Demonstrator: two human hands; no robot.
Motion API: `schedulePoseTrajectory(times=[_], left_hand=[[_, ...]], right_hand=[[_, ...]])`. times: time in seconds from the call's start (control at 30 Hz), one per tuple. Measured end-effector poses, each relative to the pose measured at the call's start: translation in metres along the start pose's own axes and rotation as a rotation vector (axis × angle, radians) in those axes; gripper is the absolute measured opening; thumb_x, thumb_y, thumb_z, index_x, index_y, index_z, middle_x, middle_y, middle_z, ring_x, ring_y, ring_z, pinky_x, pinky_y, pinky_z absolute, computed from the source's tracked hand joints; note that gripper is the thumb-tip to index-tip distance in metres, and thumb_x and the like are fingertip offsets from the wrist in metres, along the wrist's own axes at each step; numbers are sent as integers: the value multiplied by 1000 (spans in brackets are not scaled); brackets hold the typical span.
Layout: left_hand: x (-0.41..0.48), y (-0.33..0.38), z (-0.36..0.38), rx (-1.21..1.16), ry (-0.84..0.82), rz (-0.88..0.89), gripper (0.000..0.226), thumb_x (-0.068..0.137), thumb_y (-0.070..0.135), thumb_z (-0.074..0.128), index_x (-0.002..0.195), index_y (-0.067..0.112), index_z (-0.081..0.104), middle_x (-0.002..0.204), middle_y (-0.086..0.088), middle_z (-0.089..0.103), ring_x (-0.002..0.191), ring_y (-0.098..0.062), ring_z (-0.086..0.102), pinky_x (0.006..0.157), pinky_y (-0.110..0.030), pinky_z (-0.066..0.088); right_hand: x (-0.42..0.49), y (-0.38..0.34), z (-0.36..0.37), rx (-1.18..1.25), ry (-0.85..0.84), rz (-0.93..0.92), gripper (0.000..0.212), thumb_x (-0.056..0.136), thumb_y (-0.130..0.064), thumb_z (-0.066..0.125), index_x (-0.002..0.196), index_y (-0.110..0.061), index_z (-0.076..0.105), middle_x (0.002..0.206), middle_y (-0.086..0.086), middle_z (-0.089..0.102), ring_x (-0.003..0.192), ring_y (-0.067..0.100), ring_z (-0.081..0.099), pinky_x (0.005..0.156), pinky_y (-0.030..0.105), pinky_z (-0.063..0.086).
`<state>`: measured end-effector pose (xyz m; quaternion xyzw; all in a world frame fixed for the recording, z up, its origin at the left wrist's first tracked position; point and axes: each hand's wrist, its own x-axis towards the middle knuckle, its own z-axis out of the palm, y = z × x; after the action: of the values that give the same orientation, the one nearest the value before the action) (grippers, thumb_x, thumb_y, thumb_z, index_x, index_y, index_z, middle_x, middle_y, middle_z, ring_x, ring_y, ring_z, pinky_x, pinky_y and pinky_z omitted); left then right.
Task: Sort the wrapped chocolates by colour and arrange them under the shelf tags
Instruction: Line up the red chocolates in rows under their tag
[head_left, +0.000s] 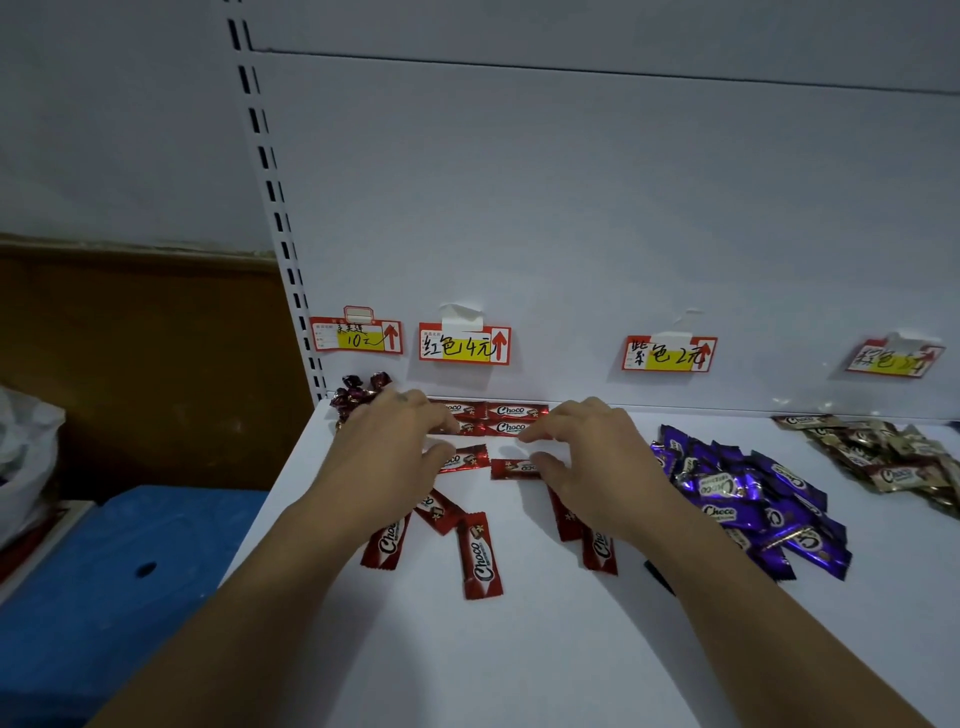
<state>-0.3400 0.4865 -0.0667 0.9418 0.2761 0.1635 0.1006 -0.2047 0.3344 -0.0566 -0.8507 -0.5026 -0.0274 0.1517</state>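
Red Choco chocolates (514, 411) lie in neat rows against the back panel under the red-colour tag (465, 345). My left hand (395, 447) reaches over them, its thumb touching the left end of a red chocolate (467, 460) in the front row. My right hand (587, 452) mirrors it, thumb on the right end of another red chocolate (511, 468), fingers over the row behind. Several loose red chocolates (480, 556) lie scattered nearer me, some partly under my forearms. A purple pile (748, 499) sits below the purple tag (670, 354).
A gold-brown pile (893, 462) lies under the far-right tag (893, 358). Dark twisted candies (358, 392) sit in the back left corner beneath the leftmost tag (358, 335). Left of the white shelf (519, 649) are a blue box (130, 571) and a plastic bag (26, 457).
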Motion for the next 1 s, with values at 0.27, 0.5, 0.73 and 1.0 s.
schedulePoseTrajectory(times=[0.27, 0.5, 0.73, 1.0], left_hand=[[0, -2, 4, 48, -126, 114, 24, 95, 33, 55, 117, 37, 65, 124, 14, 59, 114, -10, 48, 99, -37, 44], [1, -2, 4, 36, -138, 130, 30, 97, 26, 53, 124, 35, 62, 127, 11, 55, 116, -11, 46, 99, -31, 43], [1, -1, 4, 19, -160, 128, 32, 97, 27, 54, 126, 35, 60, 125, 11, 54, 113, -10, 48, 94, -29, 44], [-3, 1, 0, -25, -146, 194, 29, 98, 29, 48, 122, 34, 63, 121, 14, 56, 107, -4, 45, 87, -22, 41]], right_hand=[[8, -9, 11, -42, -52, -55, 31, 97, -28, 54, 127, -31, 60, 127, -5, 58, 114, 16, 49, 98, 30, 35], [5, -6, 2, 576, 265, 179, 25, 92, -19, 59, 112, -34, 57, 76, -10, 62, 62, 5, 63, 58, 18, 49], [5, -7, 8, 148, 129, 363, 17, 90, -47, 59, 85, -31, 55, 81, -13, 64, 79, 9, 58, 63, 26, 41], [-4, 2, -4, -49, -30, -57, 23, 93, -25, 56, 111, -33, 67, 126, -11, 55, 115, 10, 47, 98, 28, 38]])
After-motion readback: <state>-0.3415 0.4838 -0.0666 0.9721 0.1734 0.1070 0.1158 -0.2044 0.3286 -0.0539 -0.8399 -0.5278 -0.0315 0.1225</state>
